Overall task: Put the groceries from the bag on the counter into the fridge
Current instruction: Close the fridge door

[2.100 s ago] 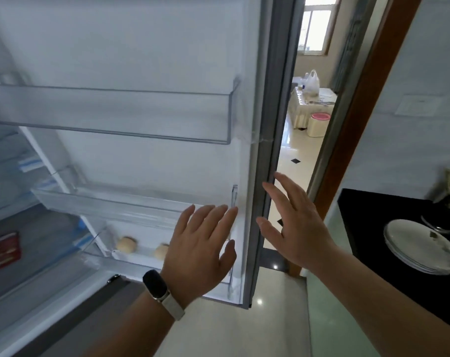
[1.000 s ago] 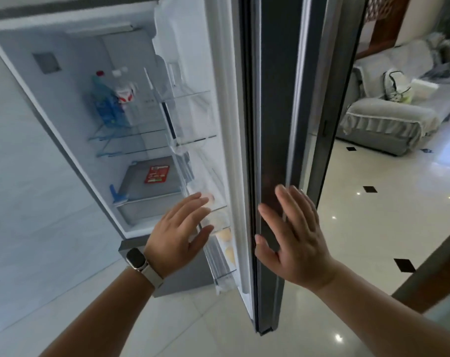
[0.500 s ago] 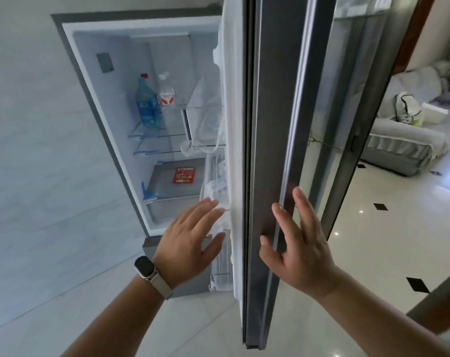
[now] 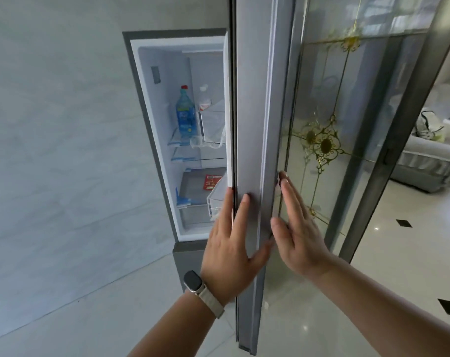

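The fridge (image 4: 151, 140) stands partly open against the grey tiled wall. Its grey door (image 4: 252, 124) is seen edge-on in the middle of the view. My left hand (image 4: 231, 243), with a watch on the wrist, lies flat with fingers spread on the door's edge. My right hand (image 4: 296, 228) is flat against the door's outer side, holding nothing. Inside, a blue bottle (image 4: 185, 112) and a clear bottle (image 4: 204, 97) stand on the top glass shelf. A drawer with a red label (image 4: 212, 182) sits lower down. The grocery bag and counter are out of view.
A glass sliding door (image 4: 347, 124) with gold ornament stands just right of the fridge door. Beyond it are a covered sofa (image 4: 425, 163) and a glossy floor with black diamond tiles (image 4: 404, 222).
The fridge door has swung further toward shut, so less of the interior shows. My left hand moved from the door's inner side onto its edge. My right hand stays on the outer side.
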